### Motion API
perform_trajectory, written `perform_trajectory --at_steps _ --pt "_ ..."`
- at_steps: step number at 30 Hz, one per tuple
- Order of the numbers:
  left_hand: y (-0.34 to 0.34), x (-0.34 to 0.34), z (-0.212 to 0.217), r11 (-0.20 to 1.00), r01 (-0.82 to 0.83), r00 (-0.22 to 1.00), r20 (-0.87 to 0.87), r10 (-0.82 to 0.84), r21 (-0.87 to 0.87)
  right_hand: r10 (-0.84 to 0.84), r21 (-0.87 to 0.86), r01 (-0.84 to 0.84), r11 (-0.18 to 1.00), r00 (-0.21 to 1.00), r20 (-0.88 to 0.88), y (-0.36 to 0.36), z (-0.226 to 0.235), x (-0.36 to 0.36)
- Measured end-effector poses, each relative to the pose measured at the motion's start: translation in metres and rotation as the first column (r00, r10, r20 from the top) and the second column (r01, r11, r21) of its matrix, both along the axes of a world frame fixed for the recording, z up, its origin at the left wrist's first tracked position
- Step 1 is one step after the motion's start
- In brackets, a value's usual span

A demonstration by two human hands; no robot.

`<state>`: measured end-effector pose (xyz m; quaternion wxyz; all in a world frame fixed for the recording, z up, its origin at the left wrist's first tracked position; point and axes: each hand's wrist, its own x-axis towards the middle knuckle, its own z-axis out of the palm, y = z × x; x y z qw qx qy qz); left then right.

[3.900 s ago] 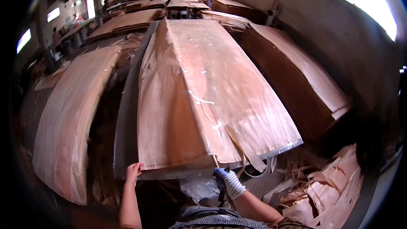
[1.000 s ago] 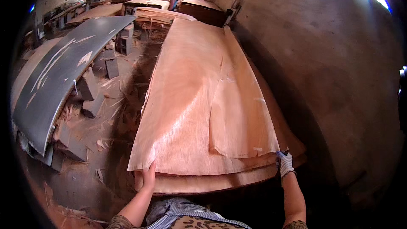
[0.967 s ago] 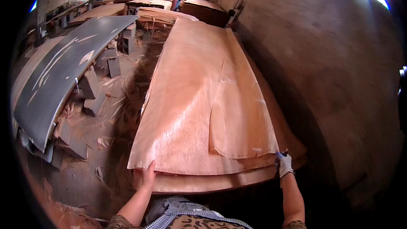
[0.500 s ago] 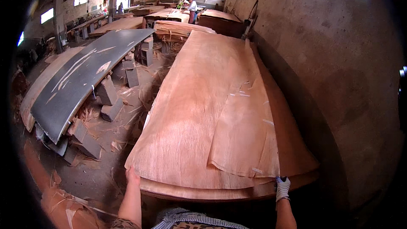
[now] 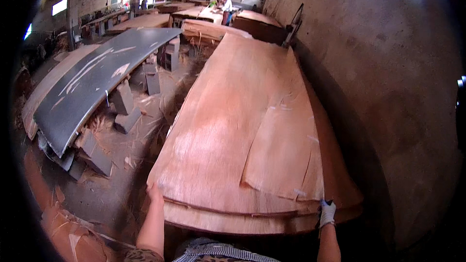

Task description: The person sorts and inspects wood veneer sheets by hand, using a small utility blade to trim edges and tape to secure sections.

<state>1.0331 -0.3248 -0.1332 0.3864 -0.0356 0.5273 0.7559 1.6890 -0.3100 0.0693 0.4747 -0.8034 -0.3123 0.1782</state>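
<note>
Veneer sheet (image 5: 204,150) lies lengthwise in front of the wearer, on top of a veneer stack (image 5: 218,219). Its near edge sits a little back from the stack's front edge.

Left hand (image 5: 155,195): bare, at the sheet's near-left corner, gripping it; fingertips partly hidden. Sheet runs forward and to the right from that hand.

Right hand (image 5: 327,213): white glove, blue at the fingers, pinching the near-right corner of a narrower veneer layer (image 5: 284,157) on the sheet's right part. Can't tell if that layer is separate or a fold. It extends forward and left from the glove. Small pale strips on it.

Left of stack: dark-topped panel (image 5: 109,75) on grey blocks (image 5: 123,99), veneer scraps on the floor around. Right: bare wall (image 5: 383,82). Far end: a co-worker (image 5: 226,8) beside more stacks.
</note>
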Motion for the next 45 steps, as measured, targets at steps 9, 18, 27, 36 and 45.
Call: perform_trajectory --at_steps 9,18,27,36,45 --pt "-0.012 -0.008 -0.009 0.992 -0.047 0.998 -0.045 0.042 -0.116 0.024 0.23 -0.055 0.972 0.991 0.134 -0.022 0.002 -0.014" --pt "-0.039 -0.02 -0.011 0.941 0.243 0.962 0.184 -0.202 -0.236 0.074 -0.353 -0.099 0.93 0.994 -0.085 -0.048 -0.035 0.031" --pt "-0.049 0.011 0.004 0.944 0.205 0.978 0.093 -0.187 -0.258 0.344 -0.398 -0.34 0.852 0.937 -0.063 -0.043 -0.101 0.069" --pt "-0.044 0.008 0.014 0.872 0.227 0.974 0.105 -0.202 -0.433 0.217 -0.28 -0.208 0.937 0.976 0.0 -0.042 -0.144 0.091" --pt "-0.049 -0.009 0.004 0.875 0.318 0.942 0.223 -0.25 -0.364 0.314 -0.124 -0.29 0.949 0.912 0.265 -0.051 -0.11 0.042"
